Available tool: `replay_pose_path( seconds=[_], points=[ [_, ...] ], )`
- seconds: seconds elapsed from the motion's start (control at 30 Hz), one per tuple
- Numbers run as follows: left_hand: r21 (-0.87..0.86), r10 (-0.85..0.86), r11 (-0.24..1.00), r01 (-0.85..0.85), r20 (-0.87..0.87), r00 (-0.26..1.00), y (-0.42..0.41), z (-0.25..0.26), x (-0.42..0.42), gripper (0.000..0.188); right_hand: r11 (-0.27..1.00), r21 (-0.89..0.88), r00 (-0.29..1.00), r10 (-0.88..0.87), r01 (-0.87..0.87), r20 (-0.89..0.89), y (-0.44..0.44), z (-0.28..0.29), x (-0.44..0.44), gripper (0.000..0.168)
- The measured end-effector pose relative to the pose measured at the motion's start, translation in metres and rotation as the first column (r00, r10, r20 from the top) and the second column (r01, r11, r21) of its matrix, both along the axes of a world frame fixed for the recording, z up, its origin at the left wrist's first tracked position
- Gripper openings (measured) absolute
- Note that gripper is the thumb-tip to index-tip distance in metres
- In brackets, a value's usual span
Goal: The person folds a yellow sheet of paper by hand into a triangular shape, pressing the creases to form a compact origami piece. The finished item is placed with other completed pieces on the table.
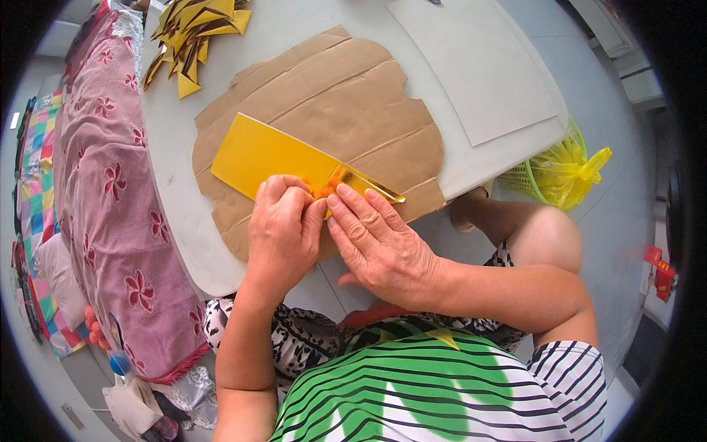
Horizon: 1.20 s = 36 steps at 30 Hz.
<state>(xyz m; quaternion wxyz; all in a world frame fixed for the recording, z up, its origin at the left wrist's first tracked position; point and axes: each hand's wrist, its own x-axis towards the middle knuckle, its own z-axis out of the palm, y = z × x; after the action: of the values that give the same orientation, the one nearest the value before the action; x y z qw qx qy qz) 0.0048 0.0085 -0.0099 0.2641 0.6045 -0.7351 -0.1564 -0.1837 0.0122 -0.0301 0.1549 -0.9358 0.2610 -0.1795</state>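
A shiny gold foil sheet lies slantwise on a brown piece of cardboard. Its right end is folded into a pointed flap, with the tip near the cardboard's right edge. My left hand is curled at the near edge of the sheet, thumb and fingers pinching it beside the fold. Just right of it, my right hand rests flat, its outstretched fingertips pressing on the folded part. My fingers hide part of the near edge and the fold.
Folded gold foil pieces are heaped at the table's far left. A large pale sheet lies on the white table at right. Beyond the right edge stands a green basket with a yellow plastic bag. A pink flowered cloth borders the left.
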Motion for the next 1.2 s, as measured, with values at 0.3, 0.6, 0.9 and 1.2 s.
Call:
replay_pose_path(
  seconds=[0.3, 0.6, 0.9, 1.2],
  points=[
    [0.007, 0.031, 0.999, -0.032, 0.015, 0.999, -0.0013, 0.0009, -0.0009, 0.016, 0.999, -0.034, 1.000, -0.013, 0.014, 0.020, -0.0043, -0.0031, 0.0023, 0.074],
    [0.023, 0.054, 0.998, -0.054, 0.025, 0.998, -0.0021, 0.0014, -0.0012, 0.017, 0.999, -0.040, 1.000, -0.028, 0.027, -0.006, -0.0032, -0.0079, 0.0043, 0.081],
    [0.021, 0.085, 0.996, -0.086, 0.045, 0.995, -0.0018, 0.0012, -0.0019, 0.017, 0.998, -0.051, 0.999, -0.026, 0.025, -0.032, -0.0026, -0.0073, 0.0059, 0.081],
    [0.027, 0.083, 0.996, -0.085, 0.067, 0.994, -0.0022, 0.0015, -0.0005, 0.016, 1.000, -0.022, 1.000, -0.018, 0.018, -0.026, -0.0031, -0.0041, 0.0072, 0.083]
  ],
)
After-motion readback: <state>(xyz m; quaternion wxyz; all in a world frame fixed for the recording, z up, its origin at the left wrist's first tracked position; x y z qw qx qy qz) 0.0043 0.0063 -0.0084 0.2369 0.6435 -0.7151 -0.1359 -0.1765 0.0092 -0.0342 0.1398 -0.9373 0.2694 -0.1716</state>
